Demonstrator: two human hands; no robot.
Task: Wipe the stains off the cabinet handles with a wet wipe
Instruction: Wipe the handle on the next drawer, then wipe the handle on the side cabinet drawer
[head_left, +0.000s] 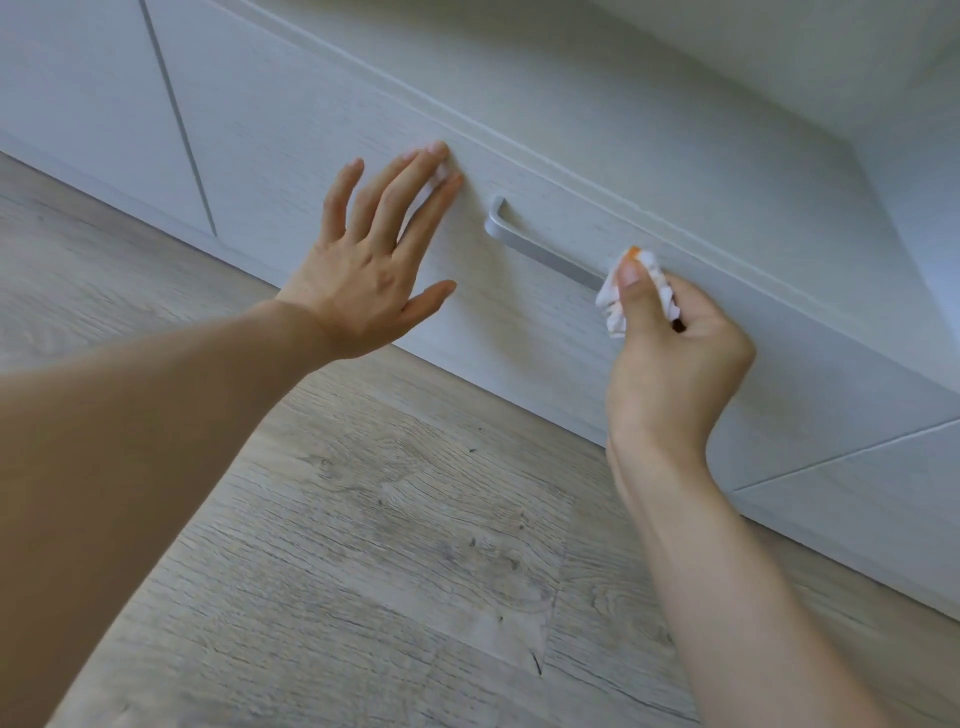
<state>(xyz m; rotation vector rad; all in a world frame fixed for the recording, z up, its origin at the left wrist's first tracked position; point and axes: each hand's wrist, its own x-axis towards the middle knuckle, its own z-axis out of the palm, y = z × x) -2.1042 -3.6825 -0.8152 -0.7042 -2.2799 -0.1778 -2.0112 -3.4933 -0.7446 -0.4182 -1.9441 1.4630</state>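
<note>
A silver bar handle (540, 249) runs across a white drawer front (322, 119). My right hand (670, 353) pinches a crumpled white wet wipe (615, 314) with orange marks and presses it around the handle's right end, hiding that end. My left hand (374, 249) lies flat with fingers spread, its fingertips against the drawer front just left of the handle, holding nothing.
Pale wood-grain flooring (389, 545) fills the lower part of the view. More white cabinet fronts stand at the far left (78, 93) and lower right (857, 493). A plinth runs along the cabinet's base.
</note>
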